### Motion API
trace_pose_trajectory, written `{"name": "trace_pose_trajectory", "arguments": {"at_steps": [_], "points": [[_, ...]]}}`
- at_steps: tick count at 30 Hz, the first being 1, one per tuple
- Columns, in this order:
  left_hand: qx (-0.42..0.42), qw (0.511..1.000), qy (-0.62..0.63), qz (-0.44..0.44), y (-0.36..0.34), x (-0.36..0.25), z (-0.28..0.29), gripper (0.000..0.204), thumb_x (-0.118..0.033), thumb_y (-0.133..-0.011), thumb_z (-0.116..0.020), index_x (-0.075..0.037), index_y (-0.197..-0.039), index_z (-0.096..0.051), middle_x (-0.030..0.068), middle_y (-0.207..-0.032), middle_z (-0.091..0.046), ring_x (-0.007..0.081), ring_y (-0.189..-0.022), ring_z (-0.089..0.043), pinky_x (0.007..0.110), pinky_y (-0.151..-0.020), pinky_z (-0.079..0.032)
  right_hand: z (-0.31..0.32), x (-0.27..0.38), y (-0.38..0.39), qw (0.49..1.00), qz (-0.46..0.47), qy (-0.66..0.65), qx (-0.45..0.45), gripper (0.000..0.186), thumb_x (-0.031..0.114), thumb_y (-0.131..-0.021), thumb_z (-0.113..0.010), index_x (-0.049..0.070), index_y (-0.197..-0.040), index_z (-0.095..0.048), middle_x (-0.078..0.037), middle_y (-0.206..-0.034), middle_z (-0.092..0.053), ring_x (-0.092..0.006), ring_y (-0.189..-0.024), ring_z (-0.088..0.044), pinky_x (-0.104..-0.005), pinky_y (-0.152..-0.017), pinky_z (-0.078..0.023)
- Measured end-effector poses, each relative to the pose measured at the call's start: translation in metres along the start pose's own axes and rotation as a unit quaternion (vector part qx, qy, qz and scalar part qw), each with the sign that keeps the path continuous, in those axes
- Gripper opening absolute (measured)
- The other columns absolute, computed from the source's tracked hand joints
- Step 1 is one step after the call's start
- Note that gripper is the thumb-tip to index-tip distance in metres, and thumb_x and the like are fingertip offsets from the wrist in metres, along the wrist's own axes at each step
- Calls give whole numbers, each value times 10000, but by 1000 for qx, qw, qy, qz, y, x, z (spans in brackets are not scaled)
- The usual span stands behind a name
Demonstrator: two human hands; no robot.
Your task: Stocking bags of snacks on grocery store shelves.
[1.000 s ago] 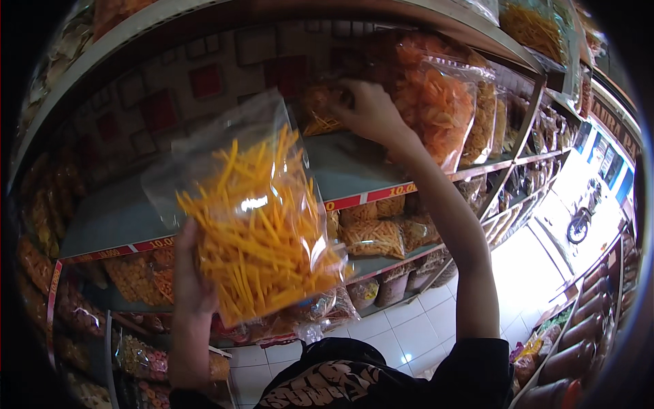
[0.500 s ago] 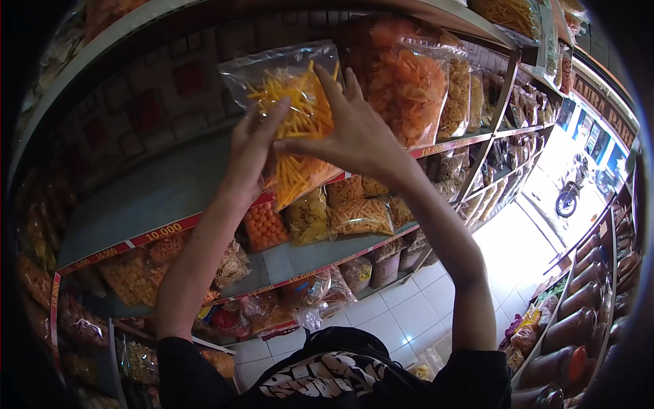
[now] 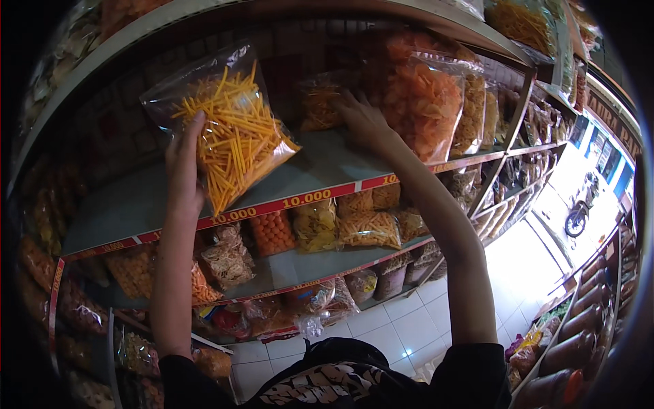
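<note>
My left hand (image 3: 185, 160) is closed on a clear plastic bag of thin yellow snack sticks (image 3: 238, 140), gripping it from its left side with the thumb in front. The bag hangs tilted over the front edge of a grey shelf (image 3: 157, 187). My right hand (image 3: 368, 123) reaches deep over the same shelf, fingers stretched out beside a smaller bag of orange-brown snacks (image 3: 320, 108) near the back. Shadow hides whether the fingertips touch that bag. Just right of this hand stands a large bag of orange chips (image 3: 426, 102).
A red price strip (image 3: 300, 200) runs along the shelf's front edge. Lower shelves carry more bags, such as orange balls (image 3: 272, 233) and pale sticks (image 3: 370, 230). On the right, a rack of large jars (image 3: 572, 334) borders the tiled floor (image 3: 381, 344); a motorbike (image 3: 579, 211) stands outside.
My right hand has left the bag of yellow sticks and reached to the back of the shelf. My left hand has carried that bag left and slightly nearer.
</note>
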State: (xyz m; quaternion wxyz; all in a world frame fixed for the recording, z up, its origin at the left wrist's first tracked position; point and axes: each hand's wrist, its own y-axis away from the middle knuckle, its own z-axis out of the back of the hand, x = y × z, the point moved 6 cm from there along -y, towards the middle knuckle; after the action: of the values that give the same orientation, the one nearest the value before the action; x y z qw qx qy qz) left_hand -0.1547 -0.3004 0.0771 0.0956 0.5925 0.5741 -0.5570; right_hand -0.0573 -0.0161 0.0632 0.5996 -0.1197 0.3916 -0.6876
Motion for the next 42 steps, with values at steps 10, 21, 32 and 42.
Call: {"name": "trace_pose_trajectory", "arguments": {"at_steps": [10,21,32,42], "points": [[26,999,14,43,10,26,-8,431,-308,-840,-674,-7,-1123,-554,53,-994,-610,105,-852,-606,249,-731,-503,-74,-30,-77,991,47,51,118,503,287,-798,-582,204,-1285,-488,-198,-1372,-400,-386,-1178,-483,-460,-1011,-383],[13,998,-12,58,12,29,-14,444,-329,-835,-672,-8,-1119,-556,36,-936,-607,75,-787,-587,215,-652,-488,-125,-56,-113,990,-37,-44,128,553,383,-807,-576,133,-1292,-488,-217,-1331,-450,-374,-1205,-467,-420,-1014,-376],[44,998,-41,25,-15,42,-35,412,-335,-824,-696,-14,-1058,-584,41,-899,-627,89,-760,-603,232,-679,-491,-6,-29,-82,914,-168,-369,22,672,486,-815,-583,73,-1329,-451,-244,-1287,-498,-363,-1239,-445,-383,-1019,-367],[222,973,-63,13,-56,103,-128,607,-463,-806,-685,-23,-1195,-530,90,-1099,-595,151,-958,-608,270,-803,-500,42,34,14,932,-230,-273,-57,1248,446,-558,-830,269,-1474,-2,-429,-1366,-120,-616,-1100,-415,-544,-911,-439]]}}
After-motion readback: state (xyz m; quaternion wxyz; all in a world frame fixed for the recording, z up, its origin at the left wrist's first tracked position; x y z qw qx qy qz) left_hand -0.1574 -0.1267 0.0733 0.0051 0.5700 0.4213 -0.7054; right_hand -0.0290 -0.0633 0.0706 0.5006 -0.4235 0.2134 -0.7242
